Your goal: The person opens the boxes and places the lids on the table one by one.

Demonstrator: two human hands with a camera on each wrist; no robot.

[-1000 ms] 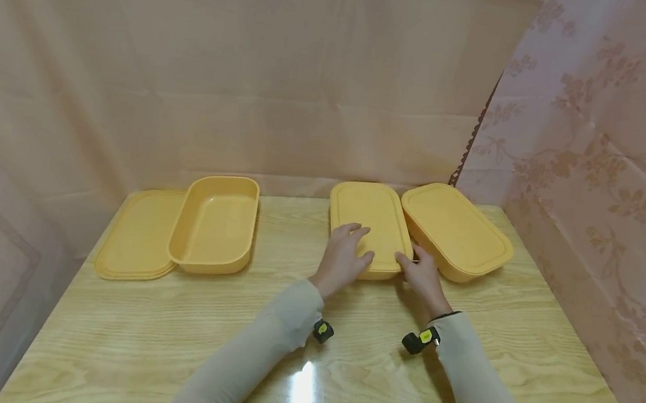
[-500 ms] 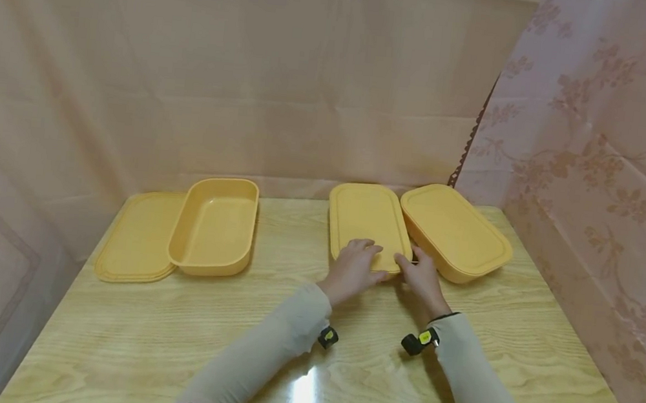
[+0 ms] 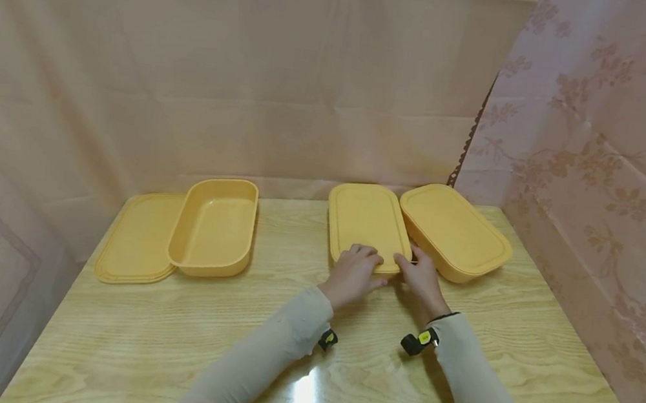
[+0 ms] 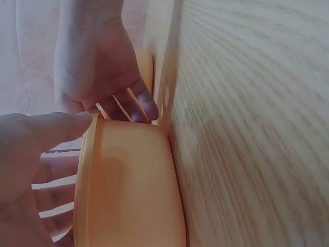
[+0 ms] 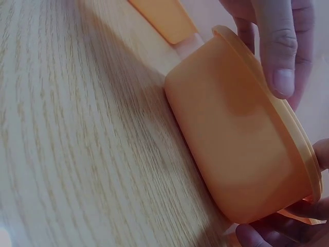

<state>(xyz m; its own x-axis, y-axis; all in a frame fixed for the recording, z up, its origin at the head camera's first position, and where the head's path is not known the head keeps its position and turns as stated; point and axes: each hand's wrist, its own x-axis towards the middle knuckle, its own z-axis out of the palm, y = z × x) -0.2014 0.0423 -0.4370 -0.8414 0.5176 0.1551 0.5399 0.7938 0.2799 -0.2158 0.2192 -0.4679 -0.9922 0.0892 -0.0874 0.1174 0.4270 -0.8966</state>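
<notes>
Here — left hand (image 3: 352, 276) arched, right hand (image 3: 423, 280) thumb-uppermost; each grip clamped on lidded box (image 3: 367, 217)

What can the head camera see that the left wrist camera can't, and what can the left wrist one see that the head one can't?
Only the head view shows the open box and the flat lid next to it. Only the left wrist view shows the palm side of the right hand. Both show the left hand and the right hand touching the same closed box, and both show the table.
</notes>
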